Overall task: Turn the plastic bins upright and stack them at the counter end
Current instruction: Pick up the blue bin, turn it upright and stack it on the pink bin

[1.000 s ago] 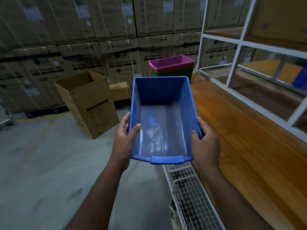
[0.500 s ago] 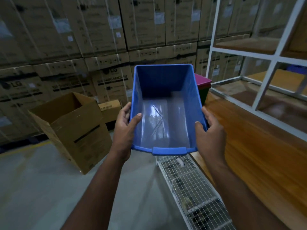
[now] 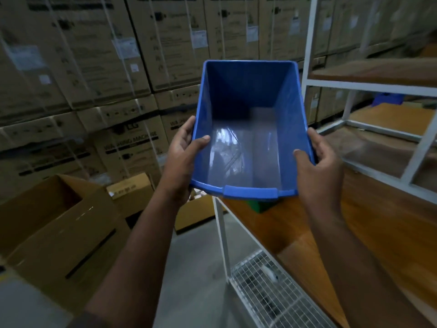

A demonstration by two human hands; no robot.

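Note:
An empty blue plastic bin (image 3: 248, 138) is held upright in the air, its open top facing me, above the end of the wooden counter (image 3: 354, 233). My left hand (image 3: 183, 152) grips its left rim with the thumb inside. My right hand (image 3: 316, 166) grips the right rim the same way. Just below the bin's near edge a corner of a green bin (image 3: 262, 205) shows on the counter. The pink bin seen earlier is hidden behind the blue bin.
A white metal shelf frame (image 3: 309, 55) rises on the right over the counter. An open cardboard box (image 3: 59, 228) stands on the floor at the left, smaller boxes (image 3: 132, 189) behind it. Stacked cartons (image 3: 118, 67) form the back wall. A wire basket (image 3: 272, 292) sits below the counter.
Both hands have carried the blue bin forward, up to the counter end. It now covers the pink and green bins, which were visible ahead one second ago.

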